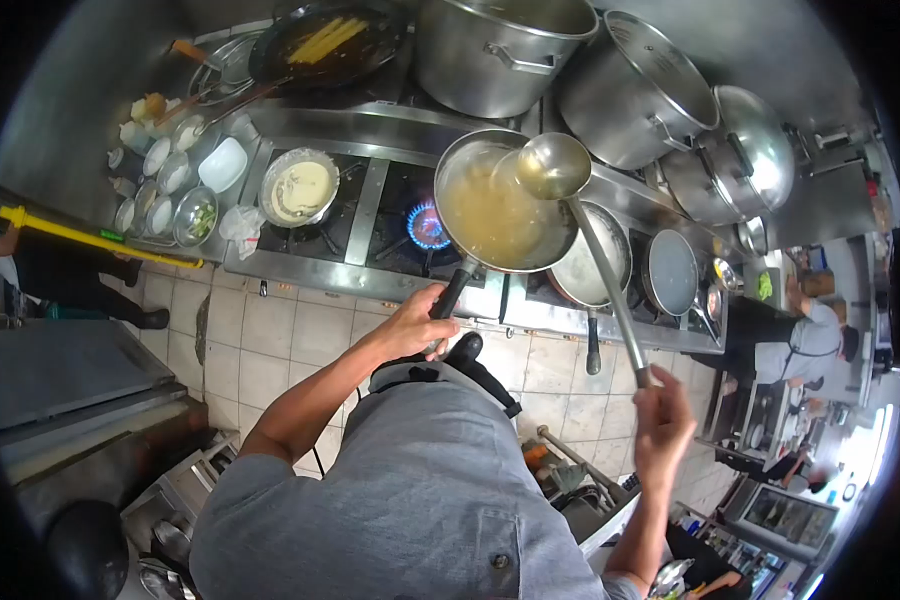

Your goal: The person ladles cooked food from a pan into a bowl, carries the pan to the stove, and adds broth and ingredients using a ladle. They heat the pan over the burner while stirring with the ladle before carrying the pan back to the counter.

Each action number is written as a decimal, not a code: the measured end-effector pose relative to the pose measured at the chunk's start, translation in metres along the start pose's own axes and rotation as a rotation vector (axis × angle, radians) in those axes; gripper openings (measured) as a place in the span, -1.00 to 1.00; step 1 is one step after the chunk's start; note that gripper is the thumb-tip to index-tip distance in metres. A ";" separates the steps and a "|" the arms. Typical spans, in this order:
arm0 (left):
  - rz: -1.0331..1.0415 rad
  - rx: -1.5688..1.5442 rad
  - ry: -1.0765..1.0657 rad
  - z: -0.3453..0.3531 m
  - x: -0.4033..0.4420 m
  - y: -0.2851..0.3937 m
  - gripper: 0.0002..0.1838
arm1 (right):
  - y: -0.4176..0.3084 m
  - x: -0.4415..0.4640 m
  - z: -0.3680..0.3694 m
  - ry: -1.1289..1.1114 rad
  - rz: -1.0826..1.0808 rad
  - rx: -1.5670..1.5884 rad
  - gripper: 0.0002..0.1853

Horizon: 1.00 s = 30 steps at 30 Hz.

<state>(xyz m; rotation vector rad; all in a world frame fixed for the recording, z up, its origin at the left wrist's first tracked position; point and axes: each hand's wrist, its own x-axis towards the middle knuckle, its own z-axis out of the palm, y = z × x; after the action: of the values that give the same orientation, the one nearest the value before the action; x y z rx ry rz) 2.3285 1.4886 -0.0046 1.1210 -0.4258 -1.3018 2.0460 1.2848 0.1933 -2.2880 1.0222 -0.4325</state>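
Observation:
My left hand (417, 325) is closed round the black handle of a frying pan (490, 215). Yellowish, cloudy liquid covers the bottom of this pan, which sits to the right of a lit blue burner flame (427, 226). With my right hand (664, 421) I grip the far end of a long metal ladle (554, 167). Its round bowl is over the pan's upper right rim; whether it holds liquid is hard to tell. Beside the pan, a second pan (588, 262) with whitish contents is partly hidden behind the ladle's handle.
Large stockpots (505, 55) stand along the back of the stove. A bowl of pale batter (300, 188) and a wok (327, 45) with yellow strips are left. A grey pan (672, 272) sits right. Small bowls (195, 216) crowd the left counter. Another person (800, 340) stands at right.

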 end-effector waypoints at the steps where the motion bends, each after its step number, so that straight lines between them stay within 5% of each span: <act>1: -0.007 0.019 0.033 -0.004 -0.004 -0.008 -0.65 | -0.002 -0.007 0.011 -0.011 -0.035 -0.148 -0.71; 8: 0.001 -0.021 0.171 -0.035 -0.012 -0.065 -0.66 | 0.097 -0.041 0.105 0.130 -0.357 -0.178 -0.67; 11: 0.039 -0.057 0.167 -0.053 -0.006 -0.100 -0.59 | 0.080 -0.042 0.137 0.046 0.006 -0.064 -0.58; 18: 0.088 -0.082 0.272 -0.071 0.013 -0.149 -0.57 | 0.113 -0.051 0.175 -0.125 0.007 -0.160 -0.69; 20: 0.084 -0.081 0.309 -0.075 0.015 -0.163 -0.57 | 0.116 -0.051 0.170 -0.187 0.209 -0.083 -0.68; 27: 0.108 -0.112 0.437 -0.058 0.030 -0.175 -0.46 | 0.149 -0.064 0.164 -0.284 0.104 0.017 -0.67; 30: 0.028 -0.015 0.479 -0.053 0.030 -0.167 -0.35 | 0.173 -0.076 0.188 -0.288 0.082 0.354 -0.69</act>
<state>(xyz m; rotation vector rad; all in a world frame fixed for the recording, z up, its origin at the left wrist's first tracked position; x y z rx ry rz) 2.2890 1.5047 -0.1774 1.3609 -0.0743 -0.9672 1.9937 1.3224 -0.0659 -1.9176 0.8180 -0.2199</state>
